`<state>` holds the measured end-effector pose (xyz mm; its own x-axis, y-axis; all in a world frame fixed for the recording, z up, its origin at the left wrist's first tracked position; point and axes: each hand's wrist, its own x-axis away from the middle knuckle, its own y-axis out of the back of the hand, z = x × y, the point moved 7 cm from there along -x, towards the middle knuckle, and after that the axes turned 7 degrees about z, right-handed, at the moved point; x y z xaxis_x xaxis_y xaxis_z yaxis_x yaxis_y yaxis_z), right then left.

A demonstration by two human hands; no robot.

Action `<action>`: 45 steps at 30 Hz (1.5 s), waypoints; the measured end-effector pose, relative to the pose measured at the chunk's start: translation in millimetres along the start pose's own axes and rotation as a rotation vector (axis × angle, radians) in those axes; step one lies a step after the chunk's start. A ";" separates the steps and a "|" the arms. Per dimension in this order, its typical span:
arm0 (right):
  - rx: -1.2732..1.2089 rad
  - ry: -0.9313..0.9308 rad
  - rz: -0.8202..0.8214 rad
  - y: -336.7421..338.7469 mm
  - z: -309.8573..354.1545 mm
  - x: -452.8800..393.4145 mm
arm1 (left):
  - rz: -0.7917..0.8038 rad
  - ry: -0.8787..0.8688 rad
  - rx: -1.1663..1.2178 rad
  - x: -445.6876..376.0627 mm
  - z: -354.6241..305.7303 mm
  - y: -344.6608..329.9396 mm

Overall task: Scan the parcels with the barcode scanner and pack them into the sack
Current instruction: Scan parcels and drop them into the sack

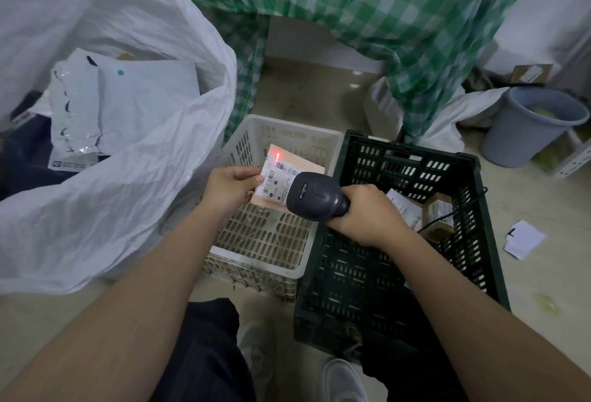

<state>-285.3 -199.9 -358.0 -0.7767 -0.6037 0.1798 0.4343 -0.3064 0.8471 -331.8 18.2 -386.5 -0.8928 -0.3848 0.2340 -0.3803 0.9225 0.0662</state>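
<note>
Right hand grips the scanner, pointing far-left; left hand fingers pinch the parcel above the white crate, sack left.

Single head-worn wide-angle view, forward and steeply down, close above both forearms and two floor crates.
</note>
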 end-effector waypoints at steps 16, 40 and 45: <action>-0.197 -0.032 -0.104 4.0 -7.4 2.1 | -0.041 -0.045 -0.033 5.6 -6.5 6.9; -0.655 0.127 -0.271 -0.4 213.3 -21.4 | -0.856 -0.378 -0.166 188.6 -123.0 279.5; -0.591 0.137 -0.289 18.3 254.6 -55.5 | -0.882 -0.410 -0.441 158.1 -164.0 319.7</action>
<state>-350.3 15.3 -225.1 -0.8512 -0.5130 -0.1106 0.4248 -0.7974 0.4286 -554.9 257.1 -169.3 -0.3886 -0.8269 -0.4065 -0.8842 0.2105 0.4169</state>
